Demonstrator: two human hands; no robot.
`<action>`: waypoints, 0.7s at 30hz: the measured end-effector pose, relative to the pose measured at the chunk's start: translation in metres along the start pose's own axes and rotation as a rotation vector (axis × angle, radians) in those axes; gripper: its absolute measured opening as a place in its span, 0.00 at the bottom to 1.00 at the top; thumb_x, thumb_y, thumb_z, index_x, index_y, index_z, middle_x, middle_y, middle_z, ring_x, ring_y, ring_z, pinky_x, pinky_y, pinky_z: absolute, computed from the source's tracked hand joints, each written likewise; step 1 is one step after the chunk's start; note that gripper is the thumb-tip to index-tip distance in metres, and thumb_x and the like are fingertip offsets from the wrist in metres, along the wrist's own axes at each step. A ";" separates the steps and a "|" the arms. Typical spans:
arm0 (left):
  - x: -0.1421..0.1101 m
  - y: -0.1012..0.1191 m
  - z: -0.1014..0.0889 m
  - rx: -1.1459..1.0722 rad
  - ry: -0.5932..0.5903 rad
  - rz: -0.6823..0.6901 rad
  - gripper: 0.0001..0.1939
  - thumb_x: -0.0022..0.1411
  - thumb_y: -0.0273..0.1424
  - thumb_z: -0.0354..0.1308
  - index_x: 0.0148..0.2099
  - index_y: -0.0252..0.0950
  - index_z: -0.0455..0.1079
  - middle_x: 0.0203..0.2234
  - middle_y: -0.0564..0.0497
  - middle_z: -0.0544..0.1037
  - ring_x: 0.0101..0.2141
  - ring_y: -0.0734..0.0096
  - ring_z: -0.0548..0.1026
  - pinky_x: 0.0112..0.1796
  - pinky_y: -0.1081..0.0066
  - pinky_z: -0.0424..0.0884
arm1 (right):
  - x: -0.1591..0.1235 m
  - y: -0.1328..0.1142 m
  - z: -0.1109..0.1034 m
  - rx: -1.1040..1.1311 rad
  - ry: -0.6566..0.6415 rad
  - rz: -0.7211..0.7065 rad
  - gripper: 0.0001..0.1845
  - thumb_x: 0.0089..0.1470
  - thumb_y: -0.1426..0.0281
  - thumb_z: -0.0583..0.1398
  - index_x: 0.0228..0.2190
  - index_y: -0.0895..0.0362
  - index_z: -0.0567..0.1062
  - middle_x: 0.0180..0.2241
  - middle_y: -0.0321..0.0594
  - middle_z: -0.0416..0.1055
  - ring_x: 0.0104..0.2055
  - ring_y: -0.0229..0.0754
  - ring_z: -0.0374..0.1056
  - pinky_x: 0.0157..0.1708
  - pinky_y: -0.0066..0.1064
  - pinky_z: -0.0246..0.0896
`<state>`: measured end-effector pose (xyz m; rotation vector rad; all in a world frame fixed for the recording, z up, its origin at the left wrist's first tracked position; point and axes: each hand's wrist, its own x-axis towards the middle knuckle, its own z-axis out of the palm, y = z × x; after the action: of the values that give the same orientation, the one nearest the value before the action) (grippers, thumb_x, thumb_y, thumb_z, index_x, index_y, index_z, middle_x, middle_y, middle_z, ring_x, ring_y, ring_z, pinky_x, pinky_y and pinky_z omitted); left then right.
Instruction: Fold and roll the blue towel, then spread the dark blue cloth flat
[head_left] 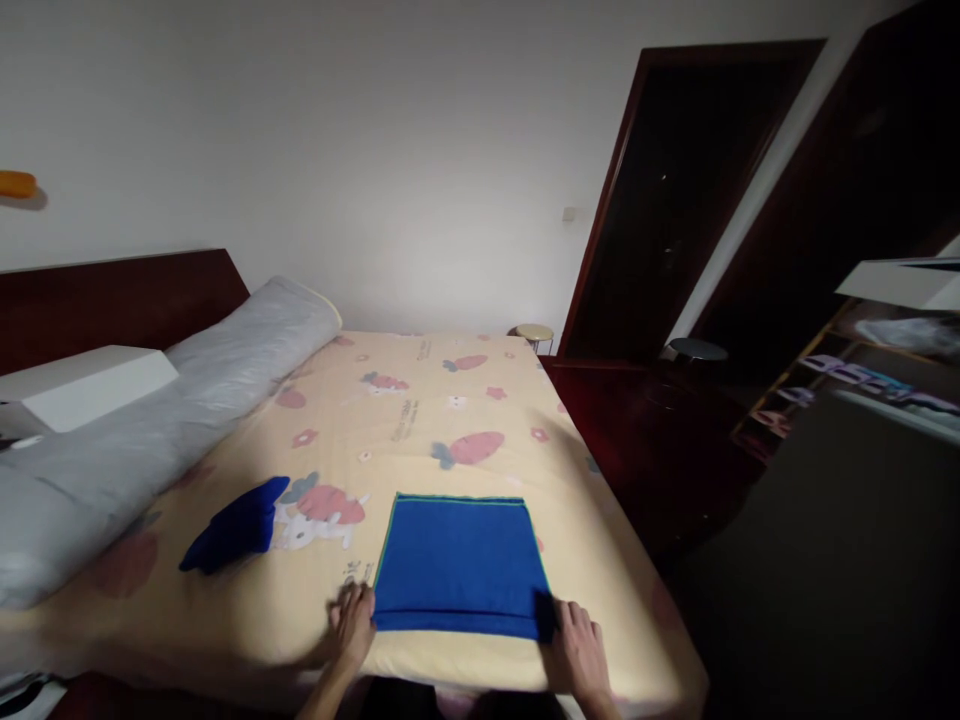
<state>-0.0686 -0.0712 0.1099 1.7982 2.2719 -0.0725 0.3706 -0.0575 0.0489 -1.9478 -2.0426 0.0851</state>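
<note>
A blue towel (459, 562) lies flat and folded on the yellow carrot-print bed sheet (420, 420), near the bed's front edge. My left hand (351, 622) rests at the towel's near left corner, fingers curled against its edge. At the near right corner is my right hand (576, 645), fingers bent onto the cloth. Whether either hand pinches the fabric or only presses on it I cannot tell. A second blue cloth (236, 528), crumpled, lies apart to the left on the sheet.
A long grey bolster (172, 400) runs along the dark wooden headboard (112, 295) at left. A white box (82, 385) sits at far left. Dark floor lies right of the bed, with a round stool (534, 334), a dark doorway (675, 200) and shelves (862, 380) beyond.
</note>
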 end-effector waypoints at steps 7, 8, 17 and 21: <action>-0.020 0.008 -0.002 0.053 0.053 0.144 0.21 0.62 0.26 0.41 0.44 0.43 0.75 0.53 0.48 0.75 0.59 0.62 0.64 0.56 0.59 0.55 | -0.018 -0.002 0.011 0.005 0.046 -0.089 0.19 0.54 0.78 0.50 0.43 0.53 0.73 0.39 0.43 0.73 0.41 0.47 0.68 0.41 0.38 0.60; -0.022 0.008 -0.002 0.060 0.069 0.151 0.21 0.63 0.28 0.41 0.45 0.43 0.75 0.55 0.48 0.74 0.60 0.61 0.63 0.57 0.58 0.55 | -0.020 0.001 0.010 0.019 0.056 -0.089 0.18 0.54 0.77 0.50 0.44 0.54 0.73 0.38 0.43 0.73 0.41 0.46 0.68 0.41 0.37 0.60; -0.021 0.030 0.006 0.149 0.154 0.060 0.31 0.66 0.47 0.38 0.53 0.33 0.74 0.57 0.35 0.72 0.60 0.46 0.63 0.59 0.47 0.52 | -0.046 -0.056 0.019 0.071 0.197 0.005 0.23 0.57 0.68 0.50 0.52 0.55 0.71 0.52 0.53 0.70 0.51 0.57 0.68 0.47 0.48 0.63; -0.019 0.030 0.000 0.162 0.145 0.065 0.31 0.66 0.47 0.40 0.52 0.33 0.75 0.57 0.35 0.73 0.60 0.46 0.63 0.58 0.49 0.53 | -0.054 -0.151 0.037 0.293 0.037 -0.404 0.30 0.62 0.63 0.50 0.65 0.46 0.54 0.65 0.42 0.57 0.64 0.51 0.57 0.58 0.45 0.60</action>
<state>-0.0354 -0.0818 0.1172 2.0186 2.3637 -0.1217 0.2167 -0.1149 0.0430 -1.3327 -2.2110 0.2376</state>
